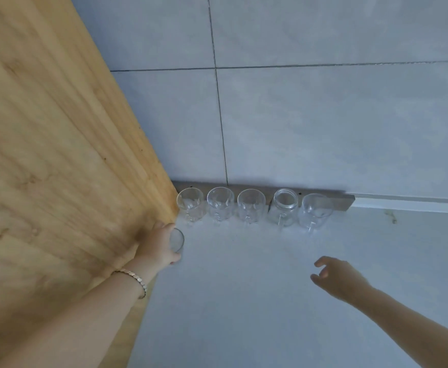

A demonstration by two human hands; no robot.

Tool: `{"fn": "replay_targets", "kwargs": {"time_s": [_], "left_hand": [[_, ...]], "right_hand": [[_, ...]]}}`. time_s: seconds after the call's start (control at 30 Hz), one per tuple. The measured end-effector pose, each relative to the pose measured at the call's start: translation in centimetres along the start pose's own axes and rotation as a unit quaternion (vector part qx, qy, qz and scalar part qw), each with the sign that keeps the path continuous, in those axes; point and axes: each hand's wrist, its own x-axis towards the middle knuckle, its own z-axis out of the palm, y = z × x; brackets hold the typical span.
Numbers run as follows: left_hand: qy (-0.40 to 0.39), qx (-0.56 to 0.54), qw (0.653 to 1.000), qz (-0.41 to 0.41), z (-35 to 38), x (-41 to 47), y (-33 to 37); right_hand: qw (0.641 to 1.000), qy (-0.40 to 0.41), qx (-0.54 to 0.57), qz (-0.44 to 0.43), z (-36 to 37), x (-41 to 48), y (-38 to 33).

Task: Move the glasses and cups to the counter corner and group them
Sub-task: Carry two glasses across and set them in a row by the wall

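Several clear glass cups stand in a row along the back wall of the white counter [270, 301]: a cup [191, 205] in the corner, a second [220, 205], a third [251, 206], a jar-shaped mug [284, 207] and a handled cup [316, 212]. My left hand [159, 245] is wrapped around a small clear glass [177, 240] just in front of the corner cup, against the wooden panel. My right hand [337, 277] hovers over the counter with fingers apart, holding nothing, in front of the handled cup.
A tall wooden panel [58, 155] forms the left side of the corner. Grey wall tiles [324, 115] rise behind the row, with a dark strip [347, 201] at their base. A bracelet is on my left wrist.
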Motion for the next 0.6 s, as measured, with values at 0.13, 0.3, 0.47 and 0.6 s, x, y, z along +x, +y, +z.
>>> {"fn": "replay_targets", "kwargs": {"time_s": [0.13, 0.3, 0.47, 0.6], "left_hand": [[-0.013, 0.006, 0.999, 0.036, 0.5, 1.9, -0.5], [-0.015, -0.012, 0.997, 0.073, 1.2, 2.8, -1.4], [-0.001, 0.048, 0.993, 0.110, 1.2, 1.9, -1.3], [0.033, 0.164, 0.951, 0.260, 1.4, -1.2, 3.5]], "right_hand": [[0.999, 0.016, 0.042, 0.003, 1.7, -3.2, -1.7], [0.997, 0.021, 0.066, 0.036, 3.0, -6.0, -3.0], [0.996, 0.004, 0.081, 0.047, 4.0, -8.3, -3.0], [0.994, -0.055, 0.079, 0.051, 3.8, -10.1, -0.8]]}}
